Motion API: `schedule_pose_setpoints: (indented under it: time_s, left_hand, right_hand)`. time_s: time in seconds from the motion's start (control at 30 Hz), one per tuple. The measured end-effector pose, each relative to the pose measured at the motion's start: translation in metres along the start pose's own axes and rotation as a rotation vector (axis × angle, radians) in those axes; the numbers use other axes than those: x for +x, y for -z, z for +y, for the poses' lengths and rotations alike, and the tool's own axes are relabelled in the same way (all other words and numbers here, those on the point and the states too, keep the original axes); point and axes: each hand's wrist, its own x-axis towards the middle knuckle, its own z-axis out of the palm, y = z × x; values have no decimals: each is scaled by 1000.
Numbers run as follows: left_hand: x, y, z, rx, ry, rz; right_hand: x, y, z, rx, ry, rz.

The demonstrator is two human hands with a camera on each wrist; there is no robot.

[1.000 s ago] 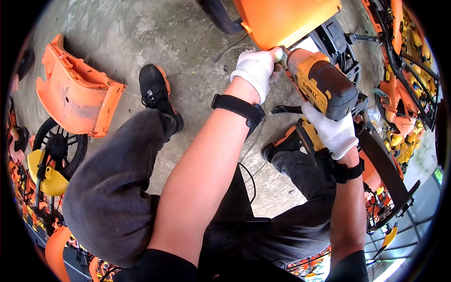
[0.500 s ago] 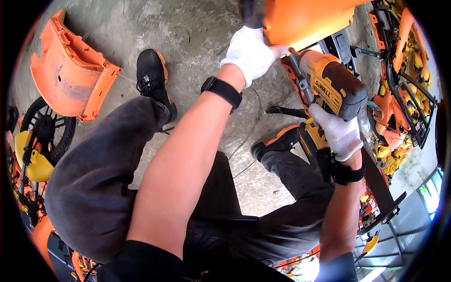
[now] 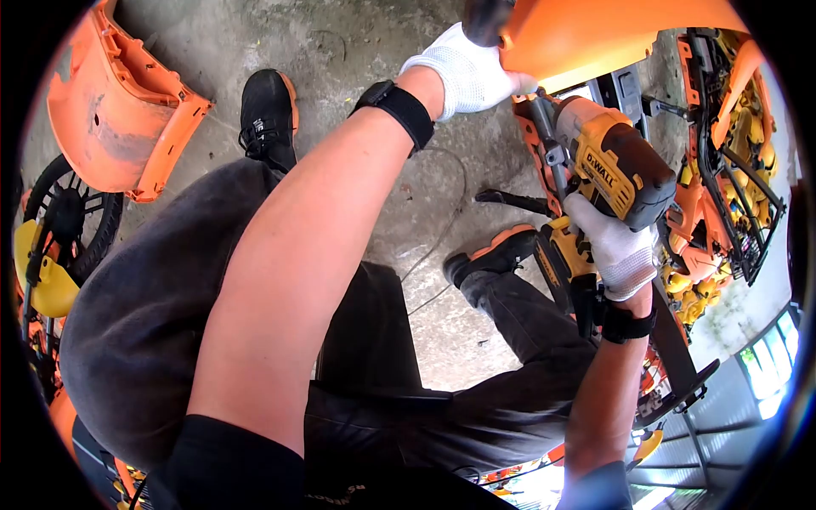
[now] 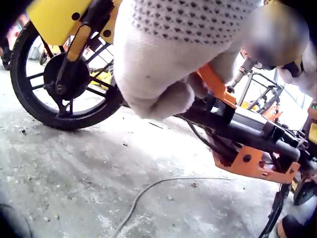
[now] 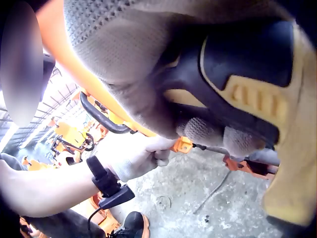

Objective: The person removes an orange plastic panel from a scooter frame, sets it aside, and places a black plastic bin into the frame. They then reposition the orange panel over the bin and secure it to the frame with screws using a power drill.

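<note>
I am reading "DEWALT" in black letters on the yellow-and-black drill (image 3: 619,170). My right hand (image 3: 619,248), in a white knit glove, is clamping its dark moulded grip. The drill's nose is pointing up under the smooth orange plastic panel (image 3: 595,34) at the top of the head view. My left hand (image 3: 466,72), gloved alike, is curling its fingers on that panel's lower edge, near the right hand but apart from it. A ribbed orange cover (image 3: 115,110) is lying on rough grey concrete (image 3: 340,51).
</note>
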Motion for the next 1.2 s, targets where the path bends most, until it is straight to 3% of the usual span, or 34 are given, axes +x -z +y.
schedule_pose_setpoints:
  time_s: [0.07, 0.2, 0.27, 0.4, 0.47, 0.5, 0.57, 0.67, 0.7, 0.77, 0.8, 0.93, 1.0, 1.1, 1.2]
  left_hand:
    - [-7, 0, 3, 59, -58, 221]
    - [-13, 7, 7, -91, 7, 232]
    - [-4, -8, -6, 63, -168, 425]
    - [-9, 10, 1, -17, -80, 233]
    - [-15, 12, 1, -420, -295, 540]
    - [-14, 16, 1, -420, -293, 542]
    - [-12, 27, 1, -389, -127, 302]
    - [-14, 29, 2, -482, -97, 195]
    - [-12, 22, 0, -482, -93, 197]
    - [-6, 4, -5, -85, -184, 476]
    - [-7, 12, 0, -131, -136, 340]
    - [-13, 19, 4, -246, -120, 360]
    - [-18, 29, 4, -543, -27, 208]
    - [-16, 27, 3, -504, -60, 227]
    - [-10, 17, 0, -502, -145, 313]
  right_hand:
    - [1, 2, 0, -10, -23, -10]
    - [3, 4, -1, -44, -62, -31]
    - [3, 3, -1, -68, -69, -30]
    - [5, 3, 3, 34, 20, -28]
    - [7, 4, 1, 44, 39, -26]
    - [7, 5, -4, -10, 32, -29]
    - [9, 6, -7, -68, 26, -36]
    - [10, 7, -11, -130, 78, -57]
    - [11, 8, -10, -132, 80, -61]
    - [12, 9, -5, -143, 80, -77]
    - [11, 8, -5, -141, 47, -62]
    - [10, 8, -5, -153, 20, -60]
    - [8, 4, -5, -103, 105, 14]
    - [11, 9, 6, -149, 173, -54]
    - [9, 7, -5, -149, 83, -63]
